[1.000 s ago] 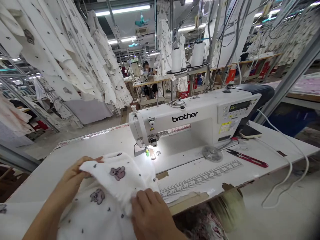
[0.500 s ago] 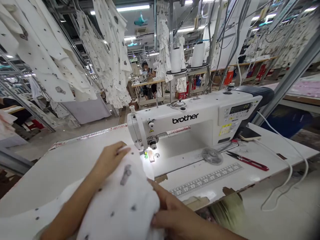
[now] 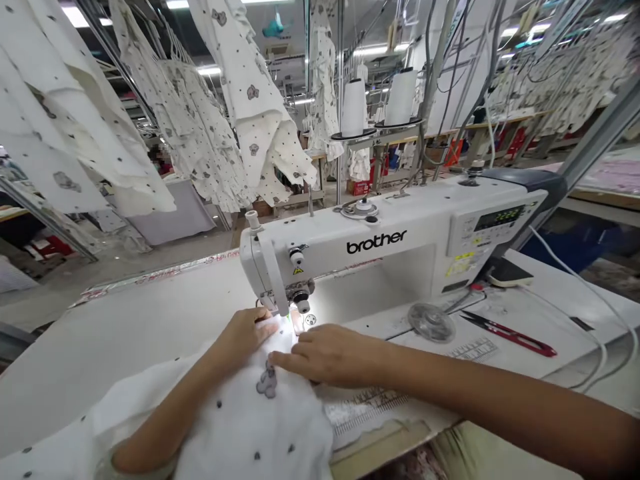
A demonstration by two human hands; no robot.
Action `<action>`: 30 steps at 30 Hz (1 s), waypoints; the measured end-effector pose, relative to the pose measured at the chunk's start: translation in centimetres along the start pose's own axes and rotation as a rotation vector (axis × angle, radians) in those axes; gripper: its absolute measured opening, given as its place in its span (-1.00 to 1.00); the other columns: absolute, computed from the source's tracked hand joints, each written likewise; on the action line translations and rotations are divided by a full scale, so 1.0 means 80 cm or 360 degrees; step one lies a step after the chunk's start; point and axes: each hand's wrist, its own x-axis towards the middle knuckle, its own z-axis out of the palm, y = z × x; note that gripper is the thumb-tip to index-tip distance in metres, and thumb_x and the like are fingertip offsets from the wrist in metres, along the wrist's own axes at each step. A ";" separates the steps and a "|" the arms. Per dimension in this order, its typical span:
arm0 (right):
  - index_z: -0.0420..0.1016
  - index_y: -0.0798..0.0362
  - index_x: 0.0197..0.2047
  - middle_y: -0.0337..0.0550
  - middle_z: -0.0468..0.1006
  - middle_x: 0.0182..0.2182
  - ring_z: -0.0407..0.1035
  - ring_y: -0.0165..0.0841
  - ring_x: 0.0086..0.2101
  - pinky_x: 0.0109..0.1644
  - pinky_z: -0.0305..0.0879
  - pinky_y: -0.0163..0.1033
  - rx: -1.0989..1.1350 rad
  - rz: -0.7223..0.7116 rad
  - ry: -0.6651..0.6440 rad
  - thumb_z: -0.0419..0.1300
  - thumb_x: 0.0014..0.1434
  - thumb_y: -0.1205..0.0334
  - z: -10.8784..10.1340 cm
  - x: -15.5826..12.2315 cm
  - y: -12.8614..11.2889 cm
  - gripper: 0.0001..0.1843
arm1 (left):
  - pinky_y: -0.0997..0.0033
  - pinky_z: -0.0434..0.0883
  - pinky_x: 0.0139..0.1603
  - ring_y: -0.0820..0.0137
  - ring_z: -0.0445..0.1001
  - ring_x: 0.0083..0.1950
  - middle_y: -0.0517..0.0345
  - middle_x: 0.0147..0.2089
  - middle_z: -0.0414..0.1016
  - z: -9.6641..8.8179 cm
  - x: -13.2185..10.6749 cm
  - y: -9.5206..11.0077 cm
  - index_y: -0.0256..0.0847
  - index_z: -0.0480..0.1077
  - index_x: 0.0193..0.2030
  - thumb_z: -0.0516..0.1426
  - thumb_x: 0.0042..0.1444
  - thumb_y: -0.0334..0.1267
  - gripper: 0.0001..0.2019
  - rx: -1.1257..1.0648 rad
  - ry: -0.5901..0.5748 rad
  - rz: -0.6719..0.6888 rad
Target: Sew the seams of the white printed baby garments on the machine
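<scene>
A white printed garment piece (image 3: 250, 420) with small grey animal motifs lies on the sewing table in front of me. My left hand (image 3: 245, 333) presses its far edge down right at the needle foot (image 3: 299, 313) of the white Brother sewing machine (image 3: 380, 247), fingers bent onto the cloth. My right hand (image 3: 330, 353) lies on the fabric just right of it, fingers stretched towards the left hand and holding the cloth flat. The needle area is brightly lit, and the fabric edge beneath it is washed out.
Red thread snips (image 3: 510, 330) and a round metal disc (image 3: 431, 322) lie on the table (image 3: 125, 327) right of the machine. A measuring tape strip (image 3: 470, 350) is stuck near the front edge. White cables (image 3: 595, 300) trail off the right side. Printed garments (image 3: 250, 107) hang overhead on the left.
Both hands have pushed the fabric forward from the table's front edge up to the needle foot. The right hand came up from under the bundle and now lies on top of it.
</scene>
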 end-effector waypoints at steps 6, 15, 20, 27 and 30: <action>0.42 0.13 -0.29 -0.11 0.50 -0.21 0.30 -0.39 -0.34 -0.40 0.12 -0.29 -0.0234 -0.0040 0.0187 0.03 0.34 0.44 0.042 0.010 0.031 -0.81 | 0.41 0.19 -0.32 0.37 0.32 -0.35 0.25 -0.43 0.36 0.005 0.001 -0.002 -0.16 0.25 -0.44 0.05 0.12 -0.13 -0.81 0.0071 -0.0078 0.0053; 0.47 0.07 -0.29 -0.23 0.56 -0.26 0.29 -0.38 -0.34 -0.38 0.16 -0.23 0.0059 -0.0275 0.0237 0.09 0.29 0.43 0.039 -0.001 0.012 -0.83 | 0.42 0.20 -0.32 0.34 0.38 -0.33 0.25 -0.41 0.43 0.007 -0.035 0.001 -0.14 0.31 -0.38 0.07 0.15 -0.12 -0.83 0.0121 -0.0296 0.0055; 0.48 0.13 -0.15 -0.08 0.56 -0.19 0.32 -0.34 -0.30 -0.25 0.28 -0.23 0.0120 -0.0145 0.0286 0.06 0.38 0.22 0.042 -0.004 0.019 -0.79 | 0.39 0.21 -0.29 0.30 0.41 -0.30 0.21 -0.37 0.47 0.010 -0.034 0.005 -0.12 0.30 -0.37 -0.01 0.23 -0.05 -0.75 0.0202 -0.0304 0.0033; 0.43 0.18 -0.01 0.05 0.53 -0.14 0.34 -0.27 -0.18 -0.10 0.34 -0.16 0.0259 0.0104 0.0140 0.09 0.36 0.11 0.042 -0.008 0.024 -0.69 | 0.37 0.19 -0.32 0.31 0.38 -0.36 0.22 -0.43 0.40 0.013 -0.033 0.018 -0.12 0.19 -0.42 -0.05 0.23 -0.03 -0.72 0.0339 -0.0290 -0.0070; 0.43 0.19 0.00 0.06 0.53 -0.12 0.34 -0.25 -0.11 -0.02 0.31 -0.14 0.0319 0.0105 0.0145 0.10 0.35 0.13 0.041 -0.006 0.026 -0.69 | 0.37 0.19 -0.32 0.31 0.39 -0.35 0.22 -0.42 0.40 0.013 -0.035 0.021 -0.12 0.19 -0.41 -0.03 0.22 -0.06 -0.75 0.0372 -0.0287 -0.0106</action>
